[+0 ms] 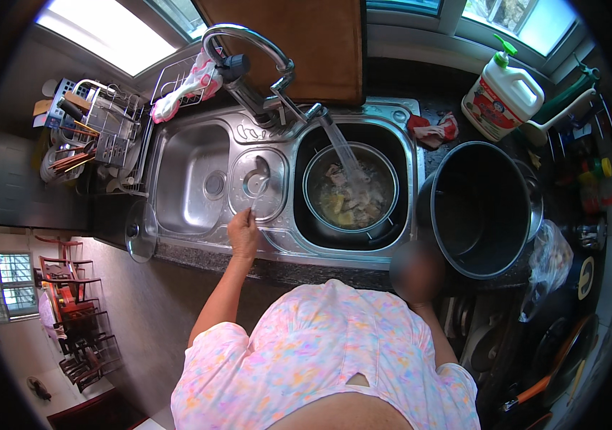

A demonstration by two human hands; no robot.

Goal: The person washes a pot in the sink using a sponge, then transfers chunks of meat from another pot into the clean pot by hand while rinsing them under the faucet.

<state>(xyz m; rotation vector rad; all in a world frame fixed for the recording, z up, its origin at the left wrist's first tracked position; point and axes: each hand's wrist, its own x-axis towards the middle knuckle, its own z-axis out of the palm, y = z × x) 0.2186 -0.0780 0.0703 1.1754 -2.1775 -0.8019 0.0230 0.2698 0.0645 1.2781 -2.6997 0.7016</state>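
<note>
My left hand [243, 234] grips the thin handle of a metal ladle or large spoon [264, 167] over the small round middle basin [236, 177] of the steel sink. To the right, a metal pot [306, 199] stands in the dark right basin [301, 231]. Water from the faucet [314, 114] pours into it. Pale meat-like chunks [368, 204] and yellow pieces [344, 216] lie in the bubbly water. My right hand [418, 274] is blurred at the counter's front edge, beside a tall dark pot [480, 252]; its grip does not show.
A glass lid [141, 236] rests at the left counter edge, near a loaded dish rack [118, 129]. A brown board [290, 48] leans behind the faucet. On the right are a red-and-white cloth [435, 130], a white pump jug [502, 99] and a plastic bag [549, 258].
</note>
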